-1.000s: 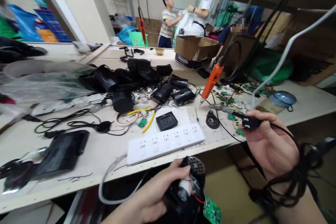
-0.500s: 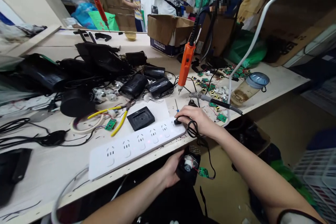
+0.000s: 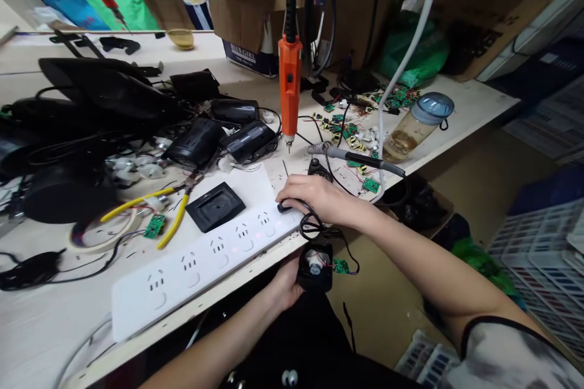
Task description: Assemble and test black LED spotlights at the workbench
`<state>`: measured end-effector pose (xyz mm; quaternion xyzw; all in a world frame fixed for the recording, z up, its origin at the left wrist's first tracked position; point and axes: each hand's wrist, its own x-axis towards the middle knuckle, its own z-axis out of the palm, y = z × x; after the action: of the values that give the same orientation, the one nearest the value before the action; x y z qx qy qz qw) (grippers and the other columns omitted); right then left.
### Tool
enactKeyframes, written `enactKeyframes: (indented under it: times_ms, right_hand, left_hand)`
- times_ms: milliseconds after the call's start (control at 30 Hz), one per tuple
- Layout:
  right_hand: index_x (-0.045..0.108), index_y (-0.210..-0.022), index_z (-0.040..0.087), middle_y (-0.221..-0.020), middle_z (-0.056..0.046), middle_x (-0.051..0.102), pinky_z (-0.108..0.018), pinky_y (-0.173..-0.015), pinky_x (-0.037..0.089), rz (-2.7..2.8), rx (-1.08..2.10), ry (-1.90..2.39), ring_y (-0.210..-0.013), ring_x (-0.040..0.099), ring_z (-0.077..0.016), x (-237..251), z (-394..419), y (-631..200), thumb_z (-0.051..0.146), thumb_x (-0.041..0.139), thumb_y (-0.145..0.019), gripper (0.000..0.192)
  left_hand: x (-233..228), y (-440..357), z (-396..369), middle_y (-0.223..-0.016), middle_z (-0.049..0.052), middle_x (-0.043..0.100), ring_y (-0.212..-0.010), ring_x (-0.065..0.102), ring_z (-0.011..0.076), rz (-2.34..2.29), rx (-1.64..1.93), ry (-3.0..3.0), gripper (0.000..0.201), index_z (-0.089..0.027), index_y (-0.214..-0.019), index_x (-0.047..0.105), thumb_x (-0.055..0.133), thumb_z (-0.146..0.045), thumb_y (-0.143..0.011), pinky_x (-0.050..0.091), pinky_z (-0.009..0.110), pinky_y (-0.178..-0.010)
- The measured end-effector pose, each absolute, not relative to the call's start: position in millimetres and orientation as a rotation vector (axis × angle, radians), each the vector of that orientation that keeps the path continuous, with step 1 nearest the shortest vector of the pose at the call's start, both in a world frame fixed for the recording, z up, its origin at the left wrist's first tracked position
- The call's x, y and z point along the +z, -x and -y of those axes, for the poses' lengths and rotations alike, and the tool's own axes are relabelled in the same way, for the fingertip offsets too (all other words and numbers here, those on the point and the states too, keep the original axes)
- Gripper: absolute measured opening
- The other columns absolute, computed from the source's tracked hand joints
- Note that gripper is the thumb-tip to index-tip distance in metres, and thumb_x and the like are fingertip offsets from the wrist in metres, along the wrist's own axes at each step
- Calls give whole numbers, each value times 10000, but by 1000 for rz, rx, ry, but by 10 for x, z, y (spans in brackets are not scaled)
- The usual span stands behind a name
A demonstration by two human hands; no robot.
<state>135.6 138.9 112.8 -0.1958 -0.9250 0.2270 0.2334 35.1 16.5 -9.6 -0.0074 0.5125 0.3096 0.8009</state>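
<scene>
Your right hand (image 3: 314,197) is now pressing the black plug (image 3: 285,207) into the power strip (image 3: 201,261) end socket at the table's front edge, grip clenched on it, while your left hand (image 3: 285,282) is gripping the motor unit (image 3: 314,264) below the edge, so power-up looks imminent.

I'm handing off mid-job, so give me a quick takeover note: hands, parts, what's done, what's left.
Right hand: on the black plug, pressing it at the end socket of the white power strip on the bench edge; whether it is fully seated cannot be told.
Left hand: below the bench edge, gripping the black motor unit, with a small green circuit board dangling on wires.
Its black cord loops up to the plug.
Done: plug brought to the strip.
Left: confirm the plug is seated.
</scene>
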Motion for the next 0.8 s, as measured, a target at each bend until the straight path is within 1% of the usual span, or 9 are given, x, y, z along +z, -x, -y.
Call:
enactKeyframes:
  times_ms: [67, 200, 333, 467, 533, 633, 800]
  right_hand:
    - [673, -973, 121, -879, -65, 607, -250, -731, 475, 2567, 602, 540, -803, 591, -153, 1121, -1396, -1341, 181, 477, -976, 205]
    - [670, -958, 115, -856, -53, 580, -244, -711, 458, 2593, 599, 531, -778, 575, -147, 1123, -1421, -1316, 164, 477, -974, 200]
    - [657, -928, 134, -834, -35, 561, -239, -702, 448, 2609, 585, 508, -770, 561, -142, 1121, -1459, -1293, 161, 463, -978, 202]
    - [645, -931, 135, -837, -41, 564, -254, -731, 456, 2622, 566, 497, -796, 556, -152, 1093, -1438, -1294, 174, 449, -986, 207]
    - [644, -941, 131, -843, -52, 570, -270, -753, 461, 2629, 533, 494, -815, 550, -164, 1068, -1402, -1305, 176, 440, -989, 215]
    - [644, -959, 124, -852, -65, 582, -277, -767, 467, 2631, 501, 501, -829, 551, -170, 1024, -1358, -1322, 172, 418, -994, 233]
    - [654, -959, 118, -866, -71, 597, -270, -762, 465, 2646, 520, 528, -836, 567, -172, 982, -1374, -1320, 183, 453, -982, 213]
  left_hand:
    - [-101, -383, -144, -730, 69, 719, -528, 623, 145, -1123, 627, 17, 379, -101, -935, 658, 450, -415, -978, 504, 255, -566]
    - [-104, -454, -115, -700, 63, 707, -504, 622, 156, -1163, 560, 32, 335, -111, -910, 659, 484, -393, -958, 499, 265, -528]
    - [-100, -499, -141, -706, 60, 705, -528, 640, 164, -1184, 522, 58, 333, -124, -867, 646, 465, -387, -960, 525, 280, -550]
    - [-64, -517, -181, -678, 55, 696, -504, 626, 157, -1205, 491, 77, 336, -129, -855, 631, 436, -378, -971, 532, 281, -554]
    - [-34, -516, -185, -671, 55, 694, -494, 618, 158, -1209, 480, 79, 349, -130, -862, 635, 446, -403, -966, 530, 283, -544]
    - [2, -510, -178, -691, 62, 705, -524, 633, 164, -1203, 482, 72, 364, -129, -869, 645, 477, -442, -951, 535, 282, -550]
    - [-8, -509, -178, -753, 72, 732, -585, 658, 170, -1194, 480, 67, 347, -134, -925, 659, 503, -443, -941, 545, 282, -594]
